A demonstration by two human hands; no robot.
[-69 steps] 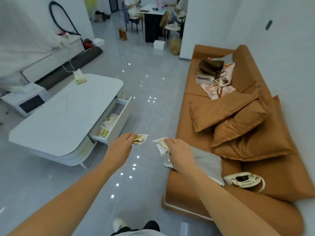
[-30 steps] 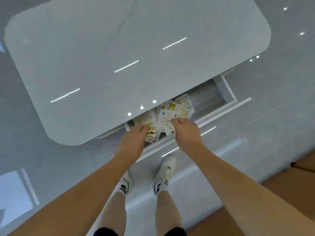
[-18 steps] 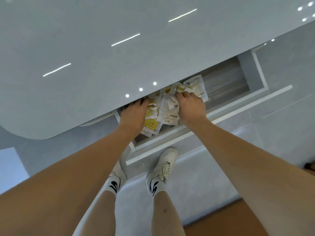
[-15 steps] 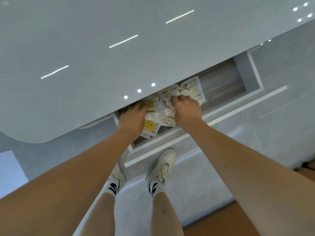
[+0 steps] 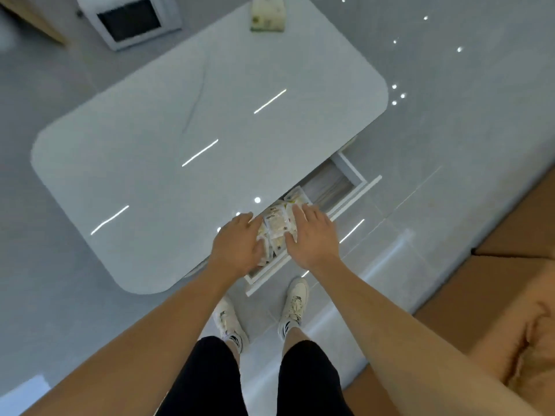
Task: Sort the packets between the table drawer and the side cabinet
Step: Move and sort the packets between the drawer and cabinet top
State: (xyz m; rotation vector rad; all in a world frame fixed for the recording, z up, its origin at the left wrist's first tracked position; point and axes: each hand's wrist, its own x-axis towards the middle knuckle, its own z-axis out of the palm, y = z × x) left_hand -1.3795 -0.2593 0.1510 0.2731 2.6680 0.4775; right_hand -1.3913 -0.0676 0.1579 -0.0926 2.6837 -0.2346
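Head view looks straight down on a person standing at the near edge of a white table, where the table drawer is pulled out toward the right. Both hands meet over the near-left part of that drawer. A bundle of packets, pale with yellow print, sits between them above the drawer opening. The left hand presses against the bundle's left side with fingers fairly straight and pointing away; the thumb seems to lie against the packets. The right hand presses from the right, fingers spread and laid over the top of the bundle, so the packets are squeezed between the two palms rather than wrapped by curled fingers. More packets lie in the drawer just beyond the bundle; the far-right end of the drawer shows bare lining.

At the far edge of the table stands a small pale pack. Beyond the far-left corner sits a white box with a dark panel on the grey floor. An orange sofa fills the right near side. Two white shoes stand just near the drawer front.
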